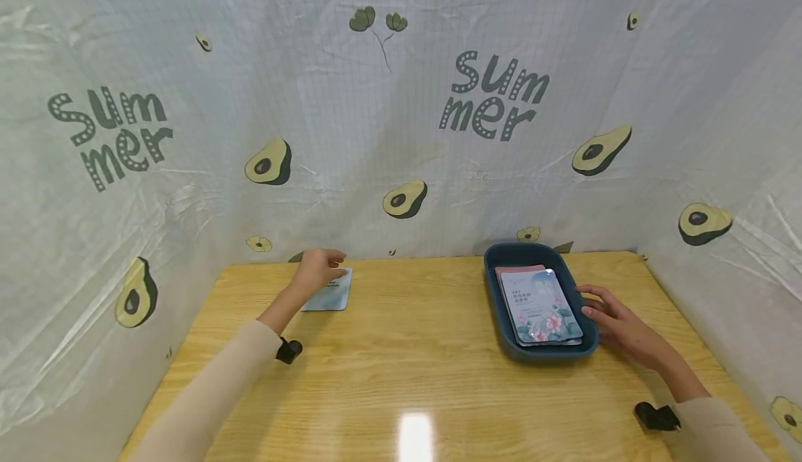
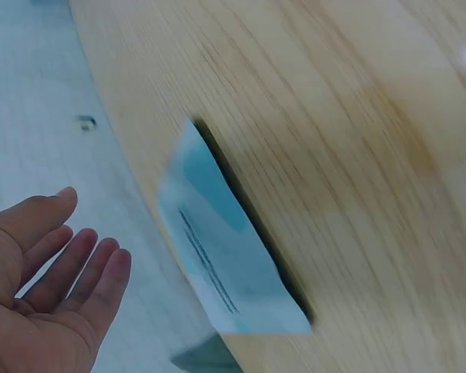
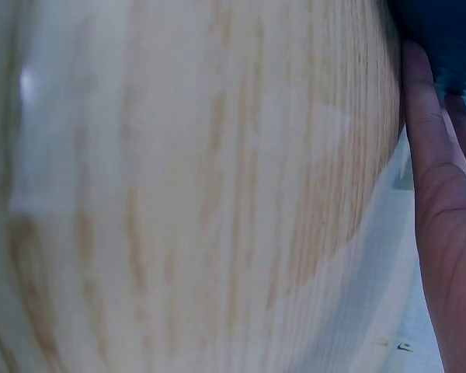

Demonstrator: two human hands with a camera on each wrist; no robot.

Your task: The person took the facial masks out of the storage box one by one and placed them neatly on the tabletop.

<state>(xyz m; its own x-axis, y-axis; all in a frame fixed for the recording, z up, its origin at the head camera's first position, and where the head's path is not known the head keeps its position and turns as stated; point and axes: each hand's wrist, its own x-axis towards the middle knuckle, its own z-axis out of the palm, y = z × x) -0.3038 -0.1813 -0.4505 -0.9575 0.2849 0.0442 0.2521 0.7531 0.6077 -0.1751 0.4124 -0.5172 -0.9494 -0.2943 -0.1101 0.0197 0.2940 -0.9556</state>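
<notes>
Light blue flat sachet, printed with dark lettering, lies at the back left of the wooden table. My left hand hovers just over it, fingers loosely bent, overlapping part of it in the head view. In the left wrist view that hand holds nothing, and the sachet lies apart from it. On the right stands a dark blue plastic basket with a small stack of flat packets, the top one showing pink lotus flowers. My right hand rests its extended fingers against the basket's right side.
The wooden table ends at the back against a pale hanging cloth with avocado prints, which also runs along both sides. A bright light reflection shows at the table's front. Dark straps sit at both wrists.
</notes>
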